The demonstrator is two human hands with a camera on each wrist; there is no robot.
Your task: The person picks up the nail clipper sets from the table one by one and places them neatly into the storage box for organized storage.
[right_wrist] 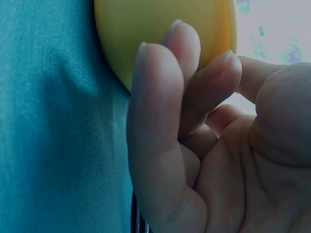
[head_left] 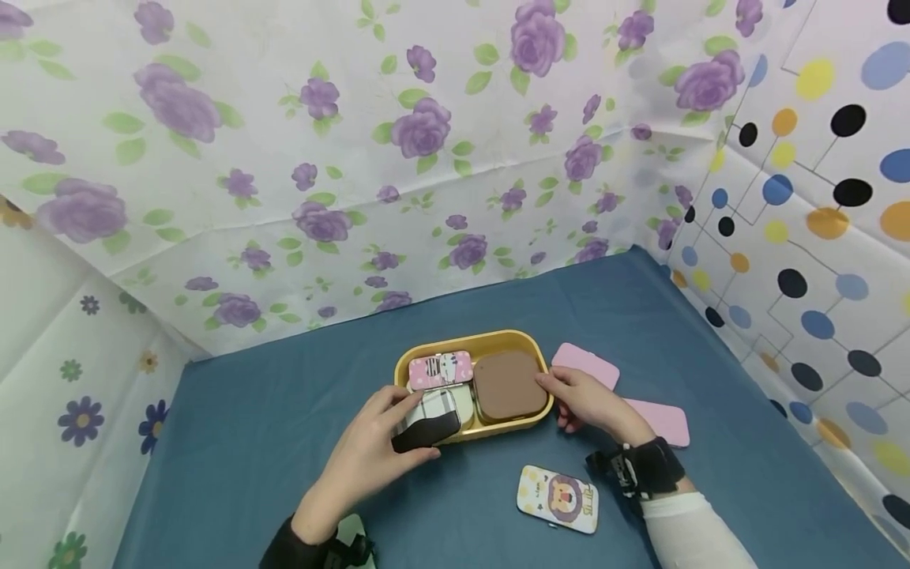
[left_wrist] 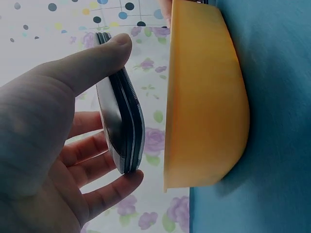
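In the head view, the left hand (head_left: 370,442) is gripping a small case (head_left: 426,419) between thumb and fingers, holding it over the near left part of a yellow container (head_left: 508,341). The case is showing a pale grey check, with a glossy black wavy band covering its near end. The right hand (head_left: 586,399) is pinching the container's right rim. Inside, a pink tin (head_left: 441,370) with cartoon figures is lying beside a brown square box (head_left: 509,386). A lion tin (head_left: 558,499) is carrying lettering too small to read, and two pink boxes (head_left: 586,364) (head_left: 661,421) are lying on the right. Blue cloth (head_left: 270,411) is stretching out widely left of the container.

In the left wrist view, the case is standing edge-on, its rounded dark edge showing thin parallel lines. A gap is separating it from the container's smooth wall.

In the right wrist view, curled fingers are bunching close against the container's side, just beside the cloth.
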